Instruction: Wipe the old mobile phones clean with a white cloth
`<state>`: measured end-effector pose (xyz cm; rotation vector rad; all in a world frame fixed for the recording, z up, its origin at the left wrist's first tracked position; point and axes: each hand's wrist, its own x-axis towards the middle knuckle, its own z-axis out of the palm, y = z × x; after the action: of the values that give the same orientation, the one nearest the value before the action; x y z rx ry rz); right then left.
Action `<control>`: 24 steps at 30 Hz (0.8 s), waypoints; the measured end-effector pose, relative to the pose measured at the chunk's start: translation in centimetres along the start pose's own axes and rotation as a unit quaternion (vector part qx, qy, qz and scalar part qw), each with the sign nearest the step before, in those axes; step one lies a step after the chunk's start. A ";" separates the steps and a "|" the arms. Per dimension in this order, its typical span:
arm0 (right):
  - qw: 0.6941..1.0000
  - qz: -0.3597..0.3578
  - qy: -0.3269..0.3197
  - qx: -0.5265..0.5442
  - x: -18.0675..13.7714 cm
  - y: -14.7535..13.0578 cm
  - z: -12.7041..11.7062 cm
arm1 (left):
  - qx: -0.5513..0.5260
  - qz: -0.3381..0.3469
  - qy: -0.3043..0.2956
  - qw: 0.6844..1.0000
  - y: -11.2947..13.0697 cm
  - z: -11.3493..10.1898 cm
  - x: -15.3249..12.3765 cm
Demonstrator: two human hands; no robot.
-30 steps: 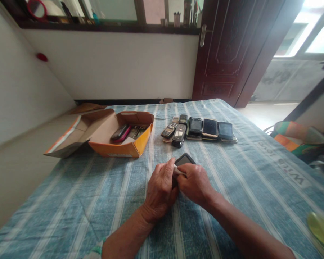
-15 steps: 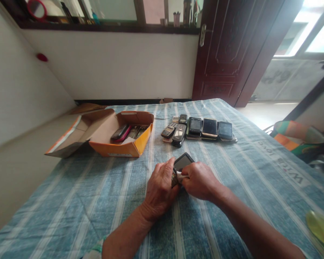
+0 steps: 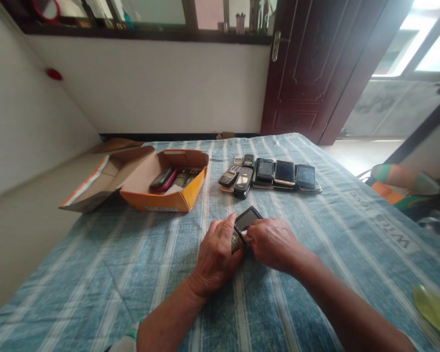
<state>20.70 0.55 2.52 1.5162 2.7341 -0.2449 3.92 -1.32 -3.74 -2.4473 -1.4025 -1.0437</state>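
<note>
A dark mobile phone (image 3: 248,219) with a grey screen and a keypad is tilted just above the striped cloth. My left hand (image 3: 217,247) is closed around its left side, thumb underneath and fingers along the edge. Pinched in my right hand (image 3: 273,243) is a small white cloth or tissue (image 3: 246,236), pressed against the phone near the keypad. Part of the keypad and the lower screen are hidden behind my right fingers.
Beyond my hands, several old phones (image 3: 266,170) lie in a row of stacks. To their left stands an open orange cardboard box (image 3: 161,202) with phones inside. A yellow-green object (image 3: 434,308) sits at the right edge of the blue striped cloth (image 3: 150,274).
My right hand has shifted slightly with the white cloth, and a little more of the keypad shows. The left hand keeps its hold on the phone.
</note>
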 end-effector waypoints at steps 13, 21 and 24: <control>0.996 0.078 0.001 -0.040 0.4 2.3 -0.6 | -0.004 -0.023 -0.041 0.999 0.2 -0.5 0.0; 0.998 0.061 0.000 -0.029 0.4 2.0 -0.5 | -0.004 -0.013 -0.034 0.999 0.2 -0.5 0.1; 0.999 0.037 -0.008 -0.028 0.3 1.1 -0.4 | -0.007 -0.011 -0.033 0.999 0.0 -0.3 0.1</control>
<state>21.49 1.38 2.76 1.5896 2.6439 -0.1773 3.81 -1.45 -3.44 -2.5042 -1.4484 -0.9906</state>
